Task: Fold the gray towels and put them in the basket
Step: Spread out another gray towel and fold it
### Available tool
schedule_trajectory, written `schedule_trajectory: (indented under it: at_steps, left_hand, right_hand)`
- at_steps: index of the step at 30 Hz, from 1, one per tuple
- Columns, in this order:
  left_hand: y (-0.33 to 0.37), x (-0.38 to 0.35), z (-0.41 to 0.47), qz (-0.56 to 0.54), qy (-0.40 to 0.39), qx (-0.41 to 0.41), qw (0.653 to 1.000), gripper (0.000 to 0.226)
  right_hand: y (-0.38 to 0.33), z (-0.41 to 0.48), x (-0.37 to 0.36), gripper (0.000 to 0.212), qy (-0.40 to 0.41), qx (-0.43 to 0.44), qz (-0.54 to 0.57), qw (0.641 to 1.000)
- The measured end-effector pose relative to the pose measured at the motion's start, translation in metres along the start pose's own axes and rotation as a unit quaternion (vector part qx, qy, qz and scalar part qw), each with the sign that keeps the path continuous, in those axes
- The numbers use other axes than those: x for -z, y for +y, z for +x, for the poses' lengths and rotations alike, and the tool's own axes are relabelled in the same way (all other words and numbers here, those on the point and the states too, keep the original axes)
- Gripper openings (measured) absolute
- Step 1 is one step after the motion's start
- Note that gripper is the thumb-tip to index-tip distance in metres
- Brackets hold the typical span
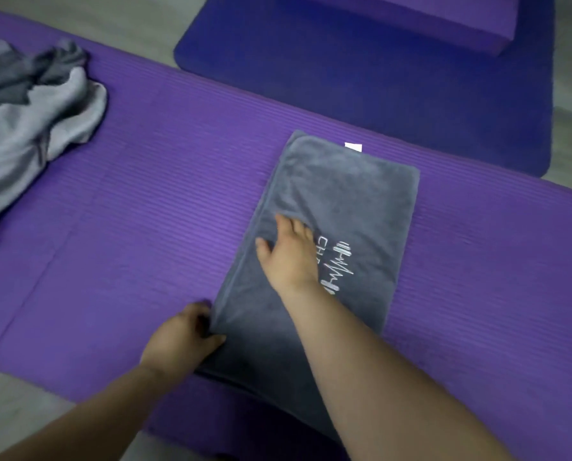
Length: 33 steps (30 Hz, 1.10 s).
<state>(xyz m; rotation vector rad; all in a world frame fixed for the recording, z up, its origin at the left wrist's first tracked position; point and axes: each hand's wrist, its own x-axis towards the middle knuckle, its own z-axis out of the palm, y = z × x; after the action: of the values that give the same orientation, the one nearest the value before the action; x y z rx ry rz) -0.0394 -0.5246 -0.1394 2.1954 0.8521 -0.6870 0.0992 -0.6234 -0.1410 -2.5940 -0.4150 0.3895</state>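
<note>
Head view: right hand [288, 252] flat, spread on plush gray towel [338, 194]; left hand [181, 334] apparently pinching edge.

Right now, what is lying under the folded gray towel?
The folded gray towel lies on the purple mat. The left hand has its grip on the towel's left edge; the right hand presses on top. The towel covers whatever else may be beneath.

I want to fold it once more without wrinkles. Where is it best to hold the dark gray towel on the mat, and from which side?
Probably grip the near-left edge of the dark gray towel, coming from the left. The left hand already pinches the layers there, while the right hand presses flat on top. The layered edges run along that side, so holding there should keep them together.
</note>
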Motion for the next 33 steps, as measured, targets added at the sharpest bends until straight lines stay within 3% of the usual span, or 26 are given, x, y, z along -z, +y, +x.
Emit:
schedule_trajectory:
  at_steps: [2, 5, 8, 10, 12, 15, 18, 20, 25, 27, 30, 33]
  left_hand:
    - [0.001, 0.003, 0.004, -0.002, -0.002, -0.032, 0.999, 0.033]
    - [0.002, 0.004, -0.004, -0.045, -0.004, -0.078, 0.996, 0.035]
    - [0.005, 0.004, -0.016, -0.096, -0.017, -0.132, 0.986, 0.025]
    - [0.008, 0.004, -0.017, -0.127, -0.031, -0.149, 0.980, 0.023]
    - [0.016, 0.002, -0.020, -0.137, -0.046, -0.179, 0.973, 0.041]
    - [0.032, -0.005, -0.025, -0.129, -0.064, -0.234, 0.961, 0.049]
    - [0.055, -0.012, -0.032, -0.062, -0.090, -0.276, 0.955, 0.052]
    - [0.072, -0.023, -0.041, -0.010, -0.113, -0.308, 0.945, 0.059]
    - [0.098, -0.055, -0.056, 0.152, -0.110, -0.347, 0.919, 0.049]
    - [0.095, -0.066, -0.050, 0.200, -0.058, -0.426, 0.880, 0.046]
    - [0.079, -0.073, -0.032, 0.239, -0.029, -0.477, 0.845, 0.043]
    - [0.064, -0.073, -0.018, 0.335, -0.006, -0.491, 0.804, 0.065]
  right_hand:
    - [-0.017, 0.012, -0.001, 0.069, -0.112, -0.052, -0.015, 0.992]
    - [-0.028, 0.022, -0.004, 0.076, -0.126, -0.083, -0.088, 0.985]
    - [-0.026, 0.024, -0.007, 0.061, -0.129, -0.072, -0.131, 0.980]
    - [-0.020, 0.028, -0.001, 0.053, -0.128, -0.073, -0.082, 0.986]
    - [-0.006, 0.030, 0.007, 0.045, -0.124, -0.092, 0.032, 0.987]
    - [0.019, 0.023, 0.028, 0.032, -0.076, -0.128, 0.221, 0.964]
    - [0.045, 0.007, 0.052, 0.024, -0.029, -0.153, 0.359, 0.920]
    - [0.065, -0.005, 0.066, 0.032, -0.024, -0.172, 0.415, 0.893]
    - [0.115, -0.037, 0.078, 0.036, -0.030, -0.254, 0.485, 0.836]
    - [0.129, -0.048, 0.073, 0.031, -0.023, -0.289, 0.470, 0.834]
    - [0.138, -0.055, 0.071, 0.034, -0.025, -0.313, 0.488, 0.814]
    - [0.139, -0.055, 0.075, 0.022, -0.039, -0.329, 0.494, 0.804]
